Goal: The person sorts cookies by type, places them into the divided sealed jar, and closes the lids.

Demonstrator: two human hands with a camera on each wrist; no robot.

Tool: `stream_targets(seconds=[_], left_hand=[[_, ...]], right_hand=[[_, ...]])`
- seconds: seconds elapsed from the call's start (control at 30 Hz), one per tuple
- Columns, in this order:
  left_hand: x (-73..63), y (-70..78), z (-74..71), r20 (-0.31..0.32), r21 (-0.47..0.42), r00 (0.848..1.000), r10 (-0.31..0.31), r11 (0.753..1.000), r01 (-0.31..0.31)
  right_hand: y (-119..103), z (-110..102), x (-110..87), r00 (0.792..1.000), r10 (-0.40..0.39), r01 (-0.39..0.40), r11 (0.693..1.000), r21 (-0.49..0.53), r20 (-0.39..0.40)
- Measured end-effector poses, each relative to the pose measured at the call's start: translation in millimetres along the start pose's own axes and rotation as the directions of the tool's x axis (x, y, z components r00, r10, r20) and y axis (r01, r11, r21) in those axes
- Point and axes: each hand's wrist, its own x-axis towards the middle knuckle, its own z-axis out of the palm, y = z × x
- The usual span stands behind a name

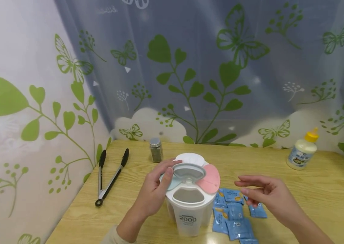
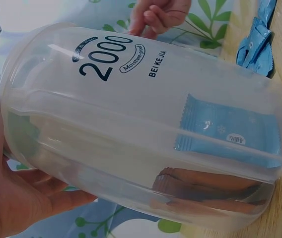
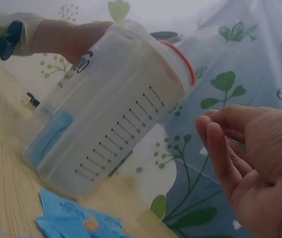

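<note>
A clear plastic storage container [image 1: 189, 220] marked 2000 stands upright, with a lid of white, pink and pale blue flaps. Its near flap [image 1: 189, 171] is raised, leaving that compartment's mouth uncovered. My left hand [image 1: 152, 191] grips the container's upper left side, thumb over the blue flap. Through the wall in the left wrist view, a blue sachet [image 2: 230, 130] lies at the bottom, with brown packets [image 2: 210, 184] in a neighbouring compartment. To the right, my right hand [image 1: 271, 195] hovers with loosely bent fingers and holds nothing. Several blue sachets [image 1: 236, 211] lie beneath and beside it.
Black-and-silver tongs [image 1: 111, 183] lie spread at the left of the wooden table [image 1: 77, 217]. A small jar with a grey cap [image 1: 156, 150] stands behind the container. At the back right is a bottle with a yellow nozzle [image 1: 301, 152]. A leaf-patterned curtain [image 1: 202, 81] hangs behind.
</note>
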Motion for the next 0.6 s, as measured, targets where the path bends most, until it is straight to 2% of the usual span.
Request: stream_targets(seconds=[0.4,0.6], left_hand=[[0.4,-0.6,1.6,-0.002,0.005,1.000,0.009,1.000,-0.009],[0.5,0.4,0.3,0.006,-0.004,1.000,0.012,1.000,-0.012]], right_hand=[[28.6,-25.0,-10.6,0.994,0.106,-0.107,0.991,-0.074,-0.026],[45.5,-39.3,-11.9,0.976,0.216,-0.219,0.959,-0.179,-0.033]])
